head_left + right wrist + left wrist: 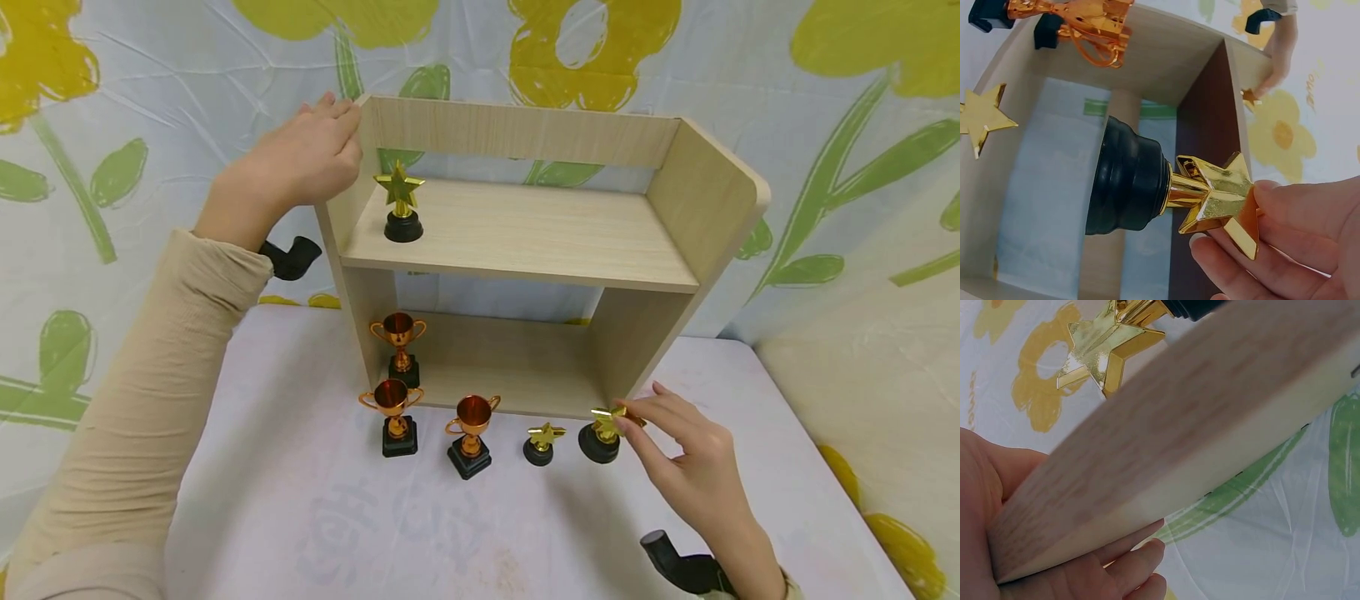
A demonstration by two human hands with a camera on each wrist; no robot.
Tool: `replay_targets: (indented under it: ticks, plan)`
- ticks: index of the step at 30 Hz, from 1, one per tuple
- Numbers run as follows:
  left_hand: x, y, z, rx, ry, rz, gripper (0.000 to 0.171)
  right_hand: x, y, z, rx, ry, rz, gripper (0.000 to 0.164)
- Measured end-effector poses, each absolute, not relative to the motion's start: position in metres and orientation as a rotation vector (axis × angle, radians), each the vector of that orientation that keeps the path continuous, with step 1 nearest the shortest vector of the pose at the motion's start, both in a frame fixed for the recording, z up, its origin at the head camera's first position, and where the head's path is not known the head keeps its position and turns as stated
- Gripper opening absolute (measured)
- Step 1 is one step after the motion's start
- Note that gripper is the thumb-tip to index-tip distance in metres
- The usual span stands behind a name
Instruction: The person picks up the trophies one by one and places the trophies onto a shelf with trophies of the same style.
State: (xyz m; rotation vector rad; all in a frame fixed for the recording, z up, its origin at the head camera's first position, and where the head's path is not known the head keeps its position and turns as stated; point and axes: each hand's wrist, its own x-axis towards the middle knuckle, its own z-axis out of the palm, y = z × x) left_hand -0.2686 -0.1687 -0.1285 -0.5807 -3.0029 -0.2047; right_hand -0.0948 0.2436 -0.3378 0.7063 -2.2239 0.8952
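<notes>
My left hand [307,154] holds the top of the left side panel of a pale wooden two-tier shelf [517,237]. In the left wrist view the panel [1147,437] lies between the thumb and the fingers. My right hand [697,467] pinches a gold star trophy [1222,197] by its star, thumb on one side and fingers on the other. Its round black base [598,444] is in front of the shelf's right end; whether it touches the table cannot be told. A second star trophy [539,450] stands just left of it.
Another star trophy [402,208] stands at the left of the upper tier. One copper cup trophy [401,343] is on the lower tier's left end. Two more cups, left [394,417] and right [471,433], stand on the white table [315,533] before the shelf. Flowered cloth [225,75] hangs behind.
</notes>
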Motion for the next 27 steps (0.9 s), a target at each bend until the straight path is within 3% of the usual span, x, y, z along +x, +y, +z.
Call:
replay_targets:
  ticks: [27]
  plan:
    - [-0.269, -0.169, -0.129, -0.591, -2.991, -0.215, 0.061, -0.1, 0.236, -0.318, 0.716, -2.214, 0.908, 0.029]
